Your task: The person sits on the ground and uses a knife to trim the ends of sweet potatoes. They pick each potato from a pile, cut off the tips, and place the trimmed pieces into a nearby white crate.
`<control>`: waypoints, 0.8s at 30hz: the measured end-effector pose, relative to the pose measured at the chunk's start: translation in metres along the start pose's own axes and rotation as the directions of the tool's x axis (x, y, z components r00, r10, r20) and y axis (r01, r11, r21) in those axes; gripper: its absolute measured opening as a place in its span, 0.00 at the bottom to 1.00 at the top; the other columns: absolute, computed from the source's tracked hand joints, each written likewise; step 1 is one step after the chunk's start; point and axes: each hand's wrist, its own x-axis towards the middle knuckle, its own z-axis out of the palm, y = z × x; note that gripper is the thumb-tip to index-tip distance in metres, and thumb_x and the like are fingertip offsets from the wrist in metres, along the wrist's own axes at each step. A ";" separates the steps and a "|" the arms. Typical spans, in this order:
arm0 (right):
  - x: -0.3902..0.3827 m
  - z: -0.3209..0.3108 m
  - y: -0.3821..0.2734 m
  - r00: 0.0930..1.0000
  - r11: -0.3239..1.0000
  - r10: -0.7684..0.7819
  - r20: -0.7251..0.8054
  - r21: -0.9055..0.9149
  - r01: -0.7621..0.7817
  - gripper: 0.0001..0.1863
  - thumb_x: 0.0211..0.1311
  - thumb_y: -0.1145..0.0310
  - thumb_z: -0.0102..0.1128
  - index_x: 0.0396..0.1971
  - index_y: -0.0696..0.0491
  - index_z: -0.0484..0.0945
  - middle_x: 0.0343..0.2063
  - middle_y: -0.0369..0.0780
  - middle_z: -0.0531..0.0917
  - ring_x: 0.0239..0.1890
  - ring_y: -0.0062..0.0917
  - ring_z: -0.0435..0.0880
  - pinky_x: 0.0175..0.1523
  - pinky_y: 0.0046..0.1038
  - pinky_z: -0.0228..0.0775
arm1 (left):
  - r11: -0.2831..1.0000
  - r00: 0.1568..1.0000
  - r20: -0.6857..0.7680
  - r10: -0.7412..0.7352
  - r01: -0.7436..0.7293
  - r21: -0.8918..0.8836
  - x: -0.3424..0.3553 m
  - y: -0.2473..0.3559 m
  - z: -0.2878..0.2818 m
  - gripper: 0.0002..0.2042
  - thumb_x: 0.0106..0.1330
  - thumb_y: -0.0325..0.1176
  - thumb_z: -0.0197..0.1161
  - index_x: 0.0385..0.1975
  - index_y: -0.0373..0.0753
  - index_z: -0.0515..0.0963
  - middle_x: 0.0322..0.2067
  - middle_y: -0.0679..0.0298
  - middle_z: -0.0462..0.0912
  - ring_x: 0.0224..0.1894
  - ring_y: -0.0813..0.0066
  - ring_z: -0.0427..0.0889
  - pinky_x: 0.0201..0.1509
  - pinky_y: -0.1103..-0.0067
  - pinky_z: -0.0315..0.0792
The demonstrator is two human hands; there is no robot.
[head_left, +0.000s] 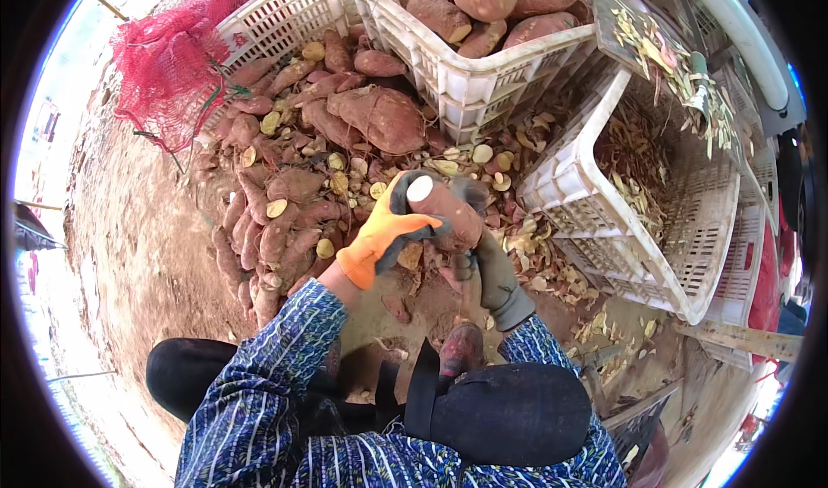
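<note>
My left hand (384, 233), in an orange glove with dark grey fingers, is closed round a reddish-brown sweet potato (450, 214). One end of that root is cut off and shows a round white face. Against its lower right side is my right hand (502, 281), in a grey glove. Its fingers are wrapped round what looks like a knife with a pale wooden handle (471, 296); the blade is hidden. Just beyond my hands lies a heap of sweet potatoes (297, 186), among them a very large one (379, 119), with pale cut slices scattered over it.
A white plastic crate (483, 74) full of sweet potatoes stands at the far side. To the right, another crate (595, 220) lies tipped, with peelings in it. A peel-strewn board (634, 39) rests above it. Red mesh sacking (168, 65) hangs at the far left.
</note>
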 end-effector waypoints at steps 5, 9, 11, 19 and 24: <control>-0.013 0.031 -0.045 0.954 1.000 -0.007 -0.300 -0.016 0.002 0.14 0.70 0.56 0.56 0.33 0.51 0.78 0.19 0.29 0.76 0.18 0.14 0.71 0.24 0.17 0.63 | 0.929 0.947 0.182 -0.263 0.198 0.311 -0.002 -0.003 -0.027 0.28 0.53 0.25 0.74 0.53 0.30 0.69 0.48 0.59 0.77 0.51 0.74 0.76 0.53 0.75 0.75; -0.015 0.043 -0.050 0.951 0.949 -0.110 -0.288 -0.315 0.015 0.17 0.69 0.55 0.59 0.37 0.56 0.80 0.23 0.31 0.78 0.22 0.15 0.73 0.28 0.19 0.65 | 0.982 0.992 -0.030 -0.124 0.127 0.142 -0.017 -0.042 -0.006 0.48 0.44 0.32 0.82 0.66 0.29 0.59 0.56 0.53 0.75 0.56 0.70 0.75 0.57 0.73 0.74; -0.015 0.042 -0.055 0.950 0.805 -0.267 -0.162 -0.579 0.127 0.18 0.69 0.57 0.57 0.44 0.57 0.80 0.28 0.39 0.82 0.27 0.21 0.79 0.34 0.24 0.70 | 0.919 0.969 -0.095 -0.229 0.247 0.307 -0.011 -0.038 -0.014 0.52 0.41 0.36 0.83 0.68 0.30 0.58 0.58 0.53 0.74 0.57 0.69 0.74 0.59 0.73 0.72; -0.028 0.052 -0.063 0.805 -0.005 -0.507 0.308 -0.935 0.355 0.17 0.62 0.63 0.62 0.51 0.49 0.78 0.32 0.42 0.82 0.35 0.39 0.84 0.35 0.37 0.77 | 0.699 0.990 -0.133 0.043 0.065 0.712 0.003 -0.028 -0.045 0.50 0.41 0.40 0.82 0.65 0.31 0.61 0.56 0.51 0.74 0.58 0.62 0.74 0.62 0.72 0.69; -0.027 0.055 -0.051 0.830 -0.208 -0.455 0.322 -0.945 0.253 0.17 0.59 0.69 0.60 0.50 0.48 0.75 0.34 0.41 0.79 0.32 0.38 0.83 0.34 0.38 0.76 | 0.635 0.968 -0.216 0.126 0.088 0.768 0.001 -0.030 -0.025 0.41 0.43 0.38 0.80 0.60 0.39 0.66 0.45 0.59 0.80 0.48 0.69 0.79 0.54 0.73 0.73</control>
